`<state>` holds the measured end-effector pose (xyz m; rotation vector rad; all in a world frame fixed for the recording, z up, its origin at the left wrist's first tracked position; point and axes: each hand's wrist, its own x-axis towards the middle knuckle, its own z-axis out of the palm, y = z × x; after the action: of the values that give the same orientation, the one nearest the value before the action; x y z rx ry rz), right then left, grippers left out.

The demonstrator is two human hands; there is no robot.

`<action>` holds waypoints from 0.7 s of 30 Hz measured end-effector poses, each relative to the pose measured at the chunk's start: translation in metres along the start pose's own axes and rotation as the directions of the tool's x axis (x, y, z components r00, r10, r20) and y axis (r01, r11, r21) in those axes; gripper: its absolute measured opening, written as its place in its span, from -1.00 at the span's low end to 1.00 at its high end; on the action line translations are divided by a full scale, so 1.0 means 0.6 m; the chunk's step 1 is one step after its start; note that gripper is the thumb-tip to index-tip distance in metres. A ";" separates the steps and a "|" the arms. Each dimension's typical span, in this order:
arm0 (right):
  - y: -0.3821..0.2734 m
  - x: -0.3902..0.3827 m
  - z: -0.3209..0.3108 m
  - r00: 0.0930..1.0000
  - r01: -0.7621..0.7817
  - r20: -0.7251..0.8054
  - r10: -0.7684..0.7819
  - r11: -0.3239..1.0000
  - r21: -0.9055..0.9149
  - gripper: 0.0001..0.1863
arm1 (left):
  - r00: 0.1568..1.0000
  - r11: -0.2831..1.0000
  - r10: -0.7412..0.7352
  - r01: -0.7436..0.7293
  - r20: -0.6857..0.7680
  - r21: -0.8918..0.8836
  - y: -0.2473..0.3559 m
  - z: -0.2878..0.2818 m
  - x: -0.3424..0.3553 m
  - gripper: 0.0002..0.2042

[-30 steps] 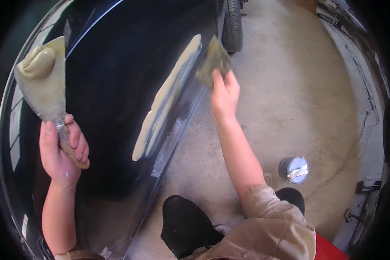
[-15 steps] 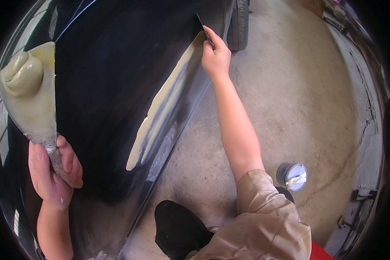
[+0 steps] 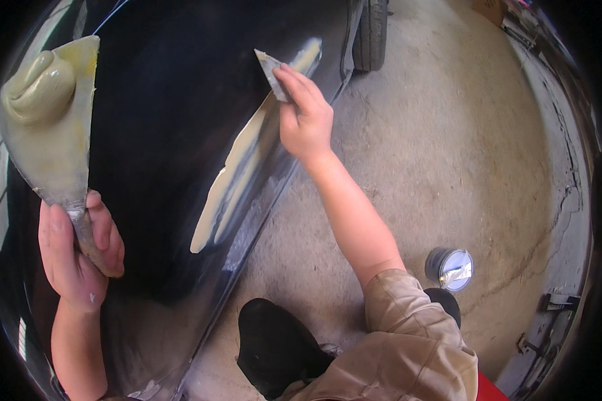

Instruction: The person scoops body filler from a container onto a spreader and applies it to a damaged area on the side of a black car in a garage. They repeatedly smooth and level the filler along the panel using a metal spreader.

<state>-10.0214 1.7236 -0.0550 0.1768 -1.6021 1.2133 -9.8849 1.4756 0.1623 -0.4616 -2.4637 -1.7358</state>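
Observation:
My left hand [image 3: 80, 254] is closed round the handle of a wide putty knife [image 3: 57, 157], its blade pointing up. A thick lump of beige body filler [image 3: 43, 87] sits on that blade. My right hand [image 3: 306, 113] pinches a small, flat spreader [image 3: 272, 73] over the upper part of a long filler strip [image 3: 231, 174]. The strip runs diagonally along the lower side of a dark car body panel [image 3: 160, 134], with dark streaks showing through its right half. My right hand and spreader hide part of the strip.
A car tyre [image 3: 370, 37] stands at the top beside the panel. On the concrete floor [image 3: 448, 134] to the right is a round can [image 3: 450, 269]. My dark shoe [image 3: 277, 347] is near the panel's lower edge. A wall base [image 3: 560, 167] curves along the far right.
My right hand and the spreader have moved left and down from the strip's top end, uncovering smoothed filler there. My left hand and the putty knife have risen slightly.

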 end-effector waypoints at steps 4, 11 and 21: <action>-0.037 -0.033 0.004 1.000 0.015 0.029 -0.013 0.998 -0.054 -0.48 | 1.000 1.000 -0.021 0.021 0.009 -0.018 0.003 0.000 -0.002 -0.55; -0.091 -0.101 0.012 0.996 0.029 0.082 -0.027 0.999 -0.020 -0.45 | 0.999 1.000 -0.027 0.027 0.017 0.013 0.003 0.002 0.000 -0.53; -0.158 -0.205 0.025 0.979 0.107 0.166 -0.118 0.992 0.074 -0.42 | 0.999 0.997 -0.016 0.013 0.030 0.077 0.005 0.006 0.000 -0.52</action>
<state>-9.9187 1.6130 -0.0937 0.4166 -1.6768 1.1884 -9.8838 1.4799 0.1637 -0.4674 -2.5500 -1.6446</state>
